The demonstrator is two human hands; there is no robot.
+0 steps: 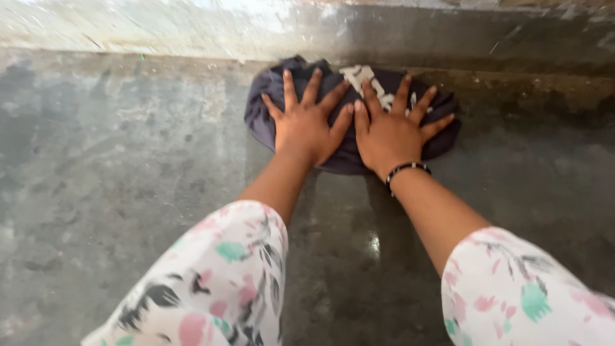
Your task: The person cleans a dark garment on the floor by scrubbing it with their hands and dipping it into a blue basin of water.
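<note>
Head view looking straight down, and I've got both hands flat on a dark bundle of cloth [349,125] that sits on the wet grey floor [128,179], right up against the foot of the pale wall [160,25] at the top of the shot. My left hand [307,125] is spread wide, fingers fanned out, palm down on the left half of the cloth. My right hand [391,131] is just the same on the right half, fingers splayed, palm pressed flat. The two hands sit side by side, the left thumb and the right forefinger touching or very nearly so near the middle of the bundle. Neither hand is gripping anything; both are simply laid open on the fabric.

That cloth is dark navy or purplish, bunched into a rounded heap, with a whitish printed patch [365,80] showing between and above my right fingers. Its edges poke out past both hands, a folded lump at the upper left and a darker rim at the right.

On my right wrist there's a thin black beaded bracelet [407,169]. Both forearms are bare down to loose white sleeves with pink, green and black flower print, the left sleeve [211,282] at the bottom centre-left and the right sleeve [519,295] at the bottom right corner. Floor around the bundle looks damp and mottled, with a small bright glint [373,243] between my forearms.
</note>
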